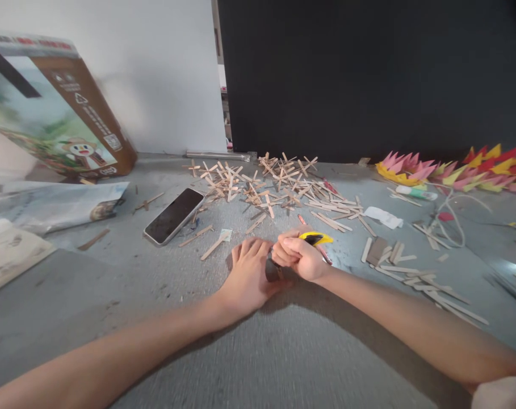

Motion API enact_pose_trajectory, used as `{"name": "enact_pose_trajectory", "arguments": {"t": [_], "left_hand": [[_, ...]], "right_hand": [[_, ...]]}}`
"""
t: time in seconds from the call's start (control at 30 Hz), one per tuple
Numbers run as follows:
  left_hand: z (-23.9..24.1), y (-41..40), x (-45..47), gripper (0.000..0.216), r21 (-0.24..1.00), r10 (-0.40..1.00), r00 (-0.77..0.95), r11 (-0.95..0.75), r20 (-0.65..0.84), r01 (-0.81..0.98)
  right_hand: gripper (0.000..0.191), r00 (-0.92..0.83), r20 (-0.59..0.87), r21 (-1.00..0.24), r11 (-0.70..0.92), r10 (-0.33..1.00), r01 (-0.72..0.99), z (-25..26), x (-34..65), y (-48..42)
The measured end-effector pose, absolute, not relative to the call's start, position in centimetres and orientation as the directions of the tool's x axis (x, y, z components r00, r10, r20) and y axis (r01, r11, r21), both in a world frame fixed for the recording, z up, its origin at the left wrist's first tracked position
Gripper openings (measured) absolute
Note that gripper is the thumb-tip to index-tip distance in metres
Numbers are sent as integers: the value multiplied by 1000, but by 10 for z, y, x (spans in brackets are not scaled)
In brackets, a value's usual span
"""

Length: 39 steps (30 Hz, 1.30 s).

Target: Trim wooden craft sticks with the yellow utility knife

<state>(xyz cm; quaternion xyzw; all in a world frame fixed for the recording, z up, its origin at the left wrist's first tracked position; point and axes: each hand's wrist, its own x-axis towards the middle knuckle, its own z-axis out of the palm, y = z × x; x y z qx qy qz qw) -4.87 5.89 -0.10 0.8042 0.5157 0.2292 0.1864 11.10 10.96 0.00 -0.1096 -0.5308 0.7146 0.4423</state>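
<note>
In the middle of the table my right hand (301, 254) is closed in a fist round a tool with a yellow-and-black handle (318, 237). The handle's rear end sticks out to the right; its working end is hidden, so I cannot tell its exact kind. Close beside it, my left hand (250, 272) lies low on the table, its fingers curled over a small dark brown piece (275, 270). That piece shows only in the gap between thumb and fingers, right under my right fist. A red pen-like stick (326, 255) lies partly behind my right hand.
Crossed wooden sticks (227, 180) are heaped behind my hands. Loose flat sticks (423, 278) lie to the right. A phone (175, 216) rests left of centre, near a printed box (83, 113). Folded paper petals (406, 167) and a white cable (462, 230) are at far right.
</note>
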Motion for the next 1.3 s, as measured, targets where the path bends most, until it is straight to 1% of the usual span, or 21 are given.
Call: {"name": "enact_pose_trajectory", "arguments": {"t": [0.07, 0.2, 0.27, 0.33, 0.43, 0.47, 0.67, 0.83, 0.93, 0.97, 1.0, 1.1, 1.2, 1.3], "left_hand": [[0, 67, -55, 57, 524, 894, 408, -441, 185, 729], [-3, 87, -72, 79, 455, 857, 465, -512, 220, 729], [-5, 94, -78, 79, 425, 846, 487, -531, 216, 733], [-6, 95, -79, 80, 408, 845, 496, -531, 197, 743], [-7, 89, -72, 92, 413, 866, 468, -496, 175, 764], [-7, 85, -68, 93, 423, 872, 456, -485, 176, 765], [-9, 78, -55, 91, 435, 894, 394, -448, 213, 781], [0, 95, -71, 96, 409, 886, 414, -463, 209, 786], [4, 88, -69, 80, 452, 876, 435, -481, 208, 751], [3, 83, -65, 80, 479, 875, 445, -478, 189, 737], [2, 78, -61, 86, 497, 876, 448, -474, 180, 727], [-2, 67, -51, 99, 497, 883, 422, -466, 206, 733], [-6, 65, -48, 93, 503, 884, 419, -465, 209, 729], [-6, 72, -55, 90, 505, 879, 443, -467, 175, 726]], "right_hand": [[51, -593, 315, -857, -46, 741, -513, 0, 111, 110], [51, -614, 326, -856, -52, 719, -515, 1, 112, 113], [51, -619, 334, -854, -49, 710, -517, 1, 113, 113], [52, -625, 342, -854, -46, 702, -519, 0, 112, 113], [53, -626, 346, -851, -48, 699, -524, -2, 111, 114], [53, -627, 344, -850, -51, 699, -524, -2, 111, 114], [52, -630, 336, -857, -50, 700, -512, -2, 109, 112], [52, -620, 343, -856, -37, 706, -516, 0, 109, 111], [52, -623, 343, -855, -41, 703, -518, -1, 109, 112], [52, -627, 342, -855, -44, 700, -516, -1, 109, 112], [52, -630, 341, -856, -47, 697, -515, -1, 109, 112], [52, -638, 337, -858, -53, 692, -511, -2, 109, 112], [52, -639, 336, -856, -58, 692, -513, -1, 110, 112], [51, -637, 339, -852, -60, 692, -520, -1, 110, 113]]}}
